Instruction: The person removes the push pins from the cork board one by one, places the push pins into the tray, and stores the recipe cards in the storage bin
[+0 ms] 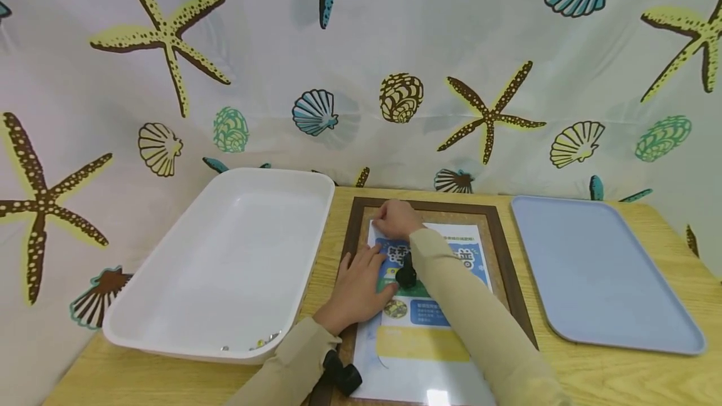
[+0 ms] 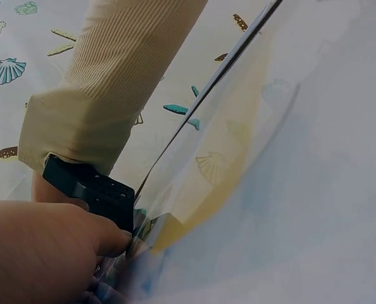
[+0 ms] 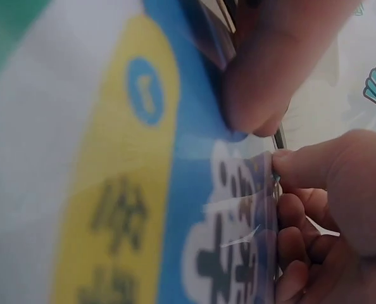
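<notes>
A printed poster (image 1: 417,342) with blue, green and yellow blocks lies on a brown-framed corkboard (image 1: 504,274). My left hand (image 1: 358,290) rests on the poster's left side, fingers spread; its fingertips (image 3: 257,95) press near the edge in the right wrist view. At the upper left corner, my right hand (image 1: 397,219) has its fingers curled, thumb and fingertips meeting at the poster's edge. A tiny teal bit of what looks like a pushpin (image 3: 276,178) shows at its thumb tip; the rest is hidden by the fingers.
A deep white tray (image 1: 225,255) stands left of the board, with several small shiny and coloured pieces (image 1: 262,342) at its near end. To the right lies a shallow pale blue tray (image 1: 603,268). A curtain printed with shells and starfish (image 1: 361,67) hangs behind the wooden table (image 1: 169,381).
</notes>
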Motion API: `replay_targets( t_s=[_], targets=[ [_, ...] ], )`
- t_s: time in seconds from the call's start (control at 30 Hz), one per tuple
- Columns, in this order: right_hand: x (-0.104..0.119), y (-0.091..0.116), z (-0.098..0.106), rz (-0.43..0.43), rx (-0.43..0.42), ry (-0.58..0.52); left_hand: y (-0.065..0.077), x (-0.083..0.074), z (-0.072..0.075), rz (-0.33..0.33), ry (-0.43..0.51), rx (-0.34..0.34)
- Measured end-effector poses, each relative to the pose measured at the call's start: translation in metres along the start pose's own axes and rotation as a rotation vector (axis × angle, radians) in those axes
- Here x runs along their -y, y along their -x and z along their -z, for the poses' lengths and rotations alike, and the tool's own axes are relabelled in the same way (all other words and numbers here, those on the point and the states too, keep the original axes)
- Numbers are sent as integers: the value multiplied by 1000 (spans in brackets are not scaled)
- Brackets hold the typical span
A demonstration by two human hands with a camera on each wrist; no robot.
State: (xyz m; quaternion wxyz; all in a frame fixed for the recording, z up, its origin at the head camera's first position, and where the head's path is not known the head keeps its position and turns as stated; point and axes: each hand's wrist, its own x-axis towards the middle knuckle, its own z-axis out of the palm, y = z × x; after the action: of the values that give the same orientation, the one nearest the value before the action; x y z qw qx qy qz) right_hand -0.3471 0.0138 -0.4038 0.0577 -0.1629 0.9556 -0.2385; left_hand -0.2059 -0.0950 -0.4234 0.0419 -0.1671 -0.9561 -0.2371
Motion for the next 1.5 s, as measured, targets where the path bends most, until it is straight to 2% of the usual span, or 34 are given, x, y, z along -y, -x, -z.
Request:
replay_targets(
  t_s=[0.33,0.57,0.77,0.97,1.5],
  targets=[
    [-4,3,2,-35,34,11,-1,-5,-5,-19,-8,13],
    [0,2,1,-19,43,-21,-1,-3,2,-5,-61,24],
    [-3,1,1,-46,28,-33,-3,-3,3,-15,-71,50],
    [-3,1,2,-27,37,-60,-3,-4,3,-5,-101,55],
    [-3,-1,1,-43,57,-67,-2,-4,5,-1,-98,68]
  ],
)
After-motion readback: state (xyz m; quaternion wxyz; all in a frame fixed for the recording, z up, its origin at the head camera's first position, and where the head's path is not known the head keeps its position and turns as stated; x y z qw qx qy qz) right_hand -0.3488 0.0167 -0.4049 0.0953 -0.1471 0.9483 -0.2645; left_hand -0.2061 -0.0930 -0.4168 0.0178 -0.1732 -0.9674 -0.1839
